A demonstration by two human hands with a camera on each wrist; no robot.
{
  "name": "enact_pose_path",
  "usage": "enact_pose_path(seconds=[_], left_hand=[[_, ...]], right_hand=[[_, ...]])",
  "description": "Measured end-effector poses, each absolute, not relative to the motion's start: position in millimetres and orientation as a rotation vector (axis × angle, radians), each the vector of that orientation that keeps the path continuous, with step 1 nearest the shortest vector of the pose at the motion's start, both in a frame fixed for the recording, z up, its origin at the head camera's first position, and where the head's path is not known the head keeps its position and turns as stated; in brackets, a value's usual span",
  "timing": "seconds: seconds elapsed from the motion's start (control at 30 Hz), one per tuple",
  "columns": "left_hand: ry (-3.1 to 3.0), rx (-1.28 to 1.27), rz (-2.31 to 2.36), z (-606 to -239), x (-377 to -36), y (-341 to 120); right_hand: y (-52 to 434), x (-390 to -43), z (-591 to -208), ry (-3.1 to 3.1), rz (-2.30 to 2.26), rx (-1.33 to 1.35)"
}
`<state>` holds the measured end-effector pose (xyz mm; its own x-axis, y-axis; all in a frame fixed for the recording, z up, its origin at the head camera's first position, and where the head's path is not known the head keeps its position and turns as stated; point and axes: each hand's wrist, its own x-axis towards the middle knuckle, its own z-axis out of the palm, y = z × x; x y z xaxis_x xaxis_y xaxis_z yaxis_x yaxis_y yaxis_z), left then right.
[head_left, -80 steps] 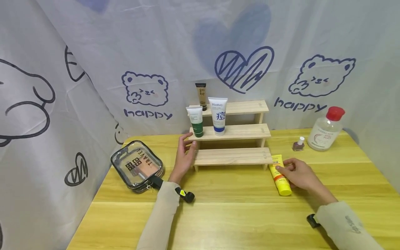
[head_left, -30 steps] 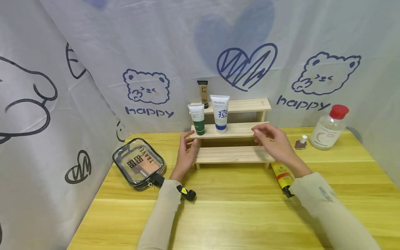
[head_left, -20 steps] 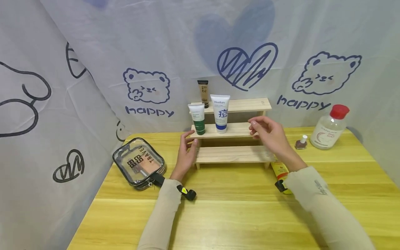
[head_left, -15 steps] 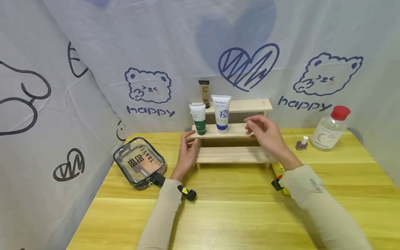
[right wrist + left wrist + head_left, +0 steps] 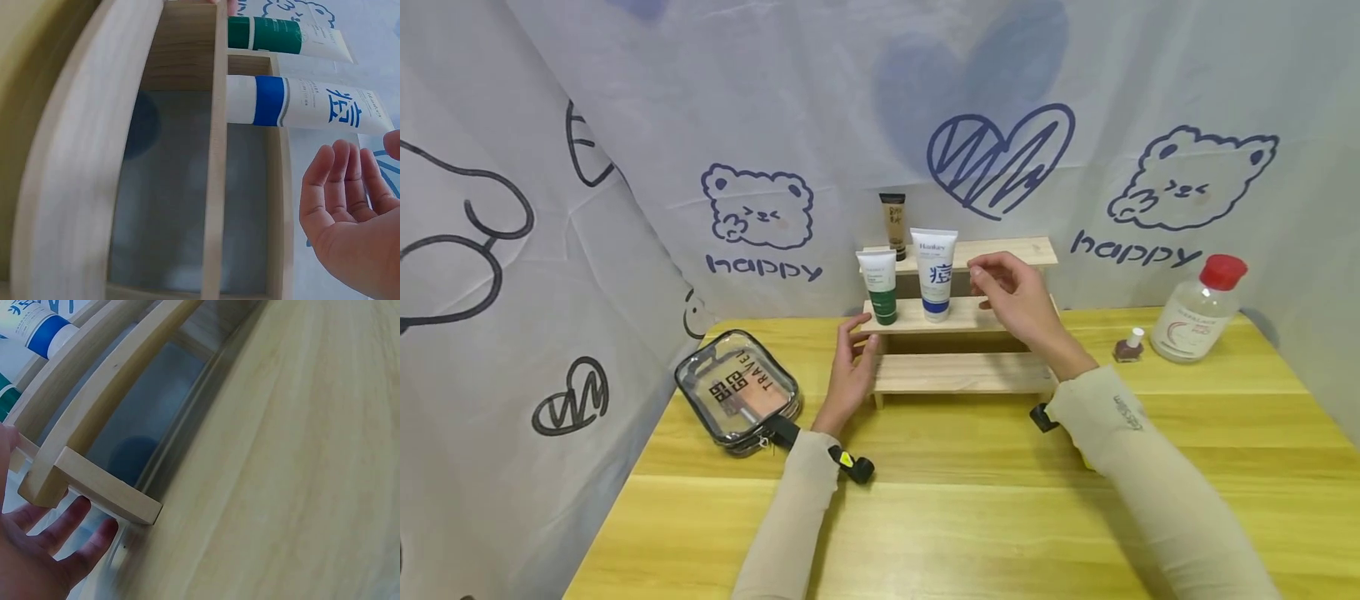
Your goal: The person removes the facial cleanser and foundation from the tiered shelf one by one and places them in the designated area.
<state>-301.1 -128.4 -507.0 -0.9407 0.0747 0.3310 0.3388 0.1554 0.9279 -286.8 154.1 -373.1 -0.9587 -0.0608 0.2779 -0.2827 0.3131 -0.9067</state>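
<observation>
A white tube with a blue band (image 5: 934, 275) stands on its cap on the middle tier of a three-step wooden stand (image 5: 970, 371). Just right of it hovers my right hand (image 5: 1011, 296), fingers loosely bent and holding nothing; the right wrist view shows a gap between fingertips and tube. Beside it stands a white and green tube (image 5: 880, 287). My left hand (image 5: 850, 371) is at the stand's left end, fingers relaxed and spread by the end leg in the left wrist view. A black-capped beige tube (image 5: 893, 225) stands on the top tier.
A clear travel pouch (image 5: 737, 392) lies left of the stand. At the right are a small nail polish bottle (image 5: 1127, 346) and a clear bottle with red cap (image 5: 1195, 312). A yellow tube (image 5: 1087, 461) lies mostly hidden under the right sleeve. A printed curtain hangs behind.
My right hand has left the yellow tube on the table and moved up and left over the stand, close to the blue-banded tube. The left hand has stayed at the stand's left end.
</observation>
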Motion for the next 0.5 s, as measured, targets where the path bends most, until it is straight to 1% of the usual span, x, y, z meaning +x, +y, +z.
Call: enact_pose_path(seconds=[0.23,0.5], left_hand=[[-2.221,-0.409,-1.859,-506,-301,-128],[-2.223,-0.4,-1.86,-506,-301,-128]], right_hand=[[147,-294,-363,-2.386,1.734,0.273],[132,-297,-353,-2.343,1.775,0.302]])
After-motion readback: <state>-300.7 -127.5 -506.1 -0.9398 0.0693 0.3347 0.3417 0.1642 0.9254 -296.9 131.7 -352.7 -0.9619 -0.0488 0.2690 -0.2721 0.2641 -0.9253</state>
